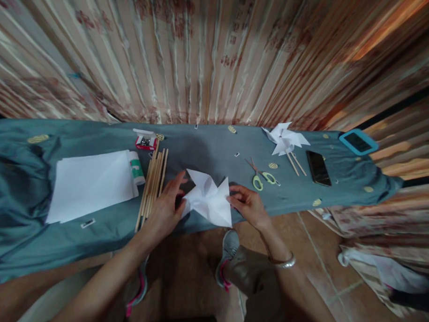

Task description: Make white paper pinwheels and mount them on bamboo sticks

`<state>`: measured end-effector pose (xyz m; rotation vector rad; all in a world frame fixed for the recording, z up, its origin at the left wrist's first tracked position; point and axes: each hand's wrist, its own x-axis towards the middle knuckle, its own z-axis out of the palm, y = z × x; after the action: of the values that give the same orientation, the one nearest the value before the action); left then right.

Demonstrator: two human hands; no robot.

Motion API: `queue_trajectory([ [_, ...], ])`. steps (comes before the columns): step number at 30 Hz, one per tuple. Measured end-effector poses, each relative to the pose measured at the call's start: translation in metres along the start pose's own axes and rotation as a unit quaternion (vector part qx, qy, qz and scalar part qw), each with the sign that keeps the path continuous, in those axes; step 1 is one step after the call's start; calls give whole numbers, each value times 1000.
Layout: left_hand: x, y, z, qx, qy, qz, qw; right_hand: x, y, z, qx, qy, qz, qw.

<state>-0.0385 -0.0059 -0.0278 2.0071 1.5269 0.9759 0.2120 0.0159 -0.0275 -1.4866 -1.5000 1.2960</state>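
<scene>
Surface: a long table under a teal cloth point(208, 146) with small yellow motifs, running the full width of the view.
Far left of the left hand: a stack of white paper sheets point(94, 185), a roll with a green label at its right edge.
Just left of the left hand: a bundle of thin wooden sticks point(153, 184), a small red-and-white box point(145, 140) beyond them.
Left hand point(167, 206): fingers spread, lying flat against the left side of the folded white paper point(209, 198).
Folded white paper: on the cloth at the near edge, between both hands.
Right hand point(248, 204): fingers curled, touching the paper's right edge.
Right of the right hand: green-handled scissors point(261, 176), then a finished paper pinwheel point(284, 140) on sticks, a dark phone point(318, 168), a blue-cased device point(358, 141).
Room: pleated floral curtain point(204, 52) behind the table; brown tiled floor point(313, 249) below.
</scene>
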Motion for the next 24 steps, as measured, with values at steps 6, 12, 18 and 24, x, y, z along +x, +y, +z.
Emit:
queue_trajectory([
  [6,24,-12,-16,21,61,-8,998,-18,-16,3,-194,10,-74,978],
  [12,7,7,-17,97,35,102,989,-34,-16,8,-322,-59,-248,912],
  [18,-5,14,-9,99,-14,137,986,-39,-14,23,-333,-116,-260,899],
  [24,-6,11,-4,106,-44,130,985,-30,-12,20,-273,-104,-273,916],
])
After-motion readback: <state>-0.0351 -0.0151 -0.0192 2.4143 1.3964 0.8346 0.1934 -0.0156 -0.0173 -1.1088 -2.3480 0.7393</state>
